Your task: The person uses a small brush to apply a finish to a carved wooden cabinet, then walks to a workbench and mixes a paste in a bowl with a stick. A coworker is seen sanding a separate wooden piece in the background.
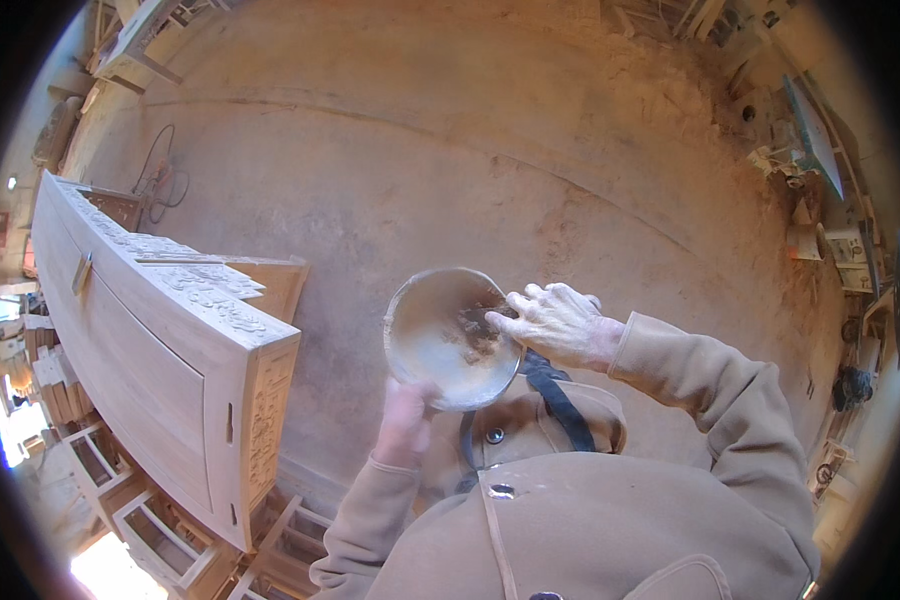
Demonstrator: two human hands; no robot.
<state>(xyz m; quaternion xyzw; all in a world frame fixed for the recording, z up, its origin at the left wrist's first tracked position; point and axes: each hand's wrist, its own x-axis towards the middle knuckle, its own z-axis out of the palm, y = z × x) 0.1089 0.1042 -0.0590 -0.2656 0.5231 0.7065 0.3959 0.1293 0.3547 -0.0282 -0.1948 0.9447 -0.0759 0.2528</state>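
A: Where is the bowl?

B: The round, pale grey bowl point(425, 335) with a whitish rim is just in front of the person's tan, buttoned coat point(610, 520), its open side showing. A dark brown patch of residue point(482, 338) marks the right part of its inside.

A: What is the left hand doing?

B: The bare left hand point(406, 422) is clamped on the bowl's near left edge. It is blurred, and some of its fingers are hidden.

A: And the other one?

B: The dust-whitened right hand point(562, 324) is at the bowl's right edge, fingers bent, one digit reaching over the inside beside the brown patch. I cannot tell whether it pinches the rim or anything else.

A: What lies around them?

B: To the left, well apart from the bowl, stands a large, pale wooden furniture piece point(135, 330) with a smooth flat panel and carved edges. Beyond its far end a thin, reddish looped hose or cable point(160, 188) lies on the dusty, tan-brown floor point(400, 170). Near left are pale, open wooden frames point(160, 540). At the far right a flat, bluish-edged sheet point(815, 135) leans at a tilt.
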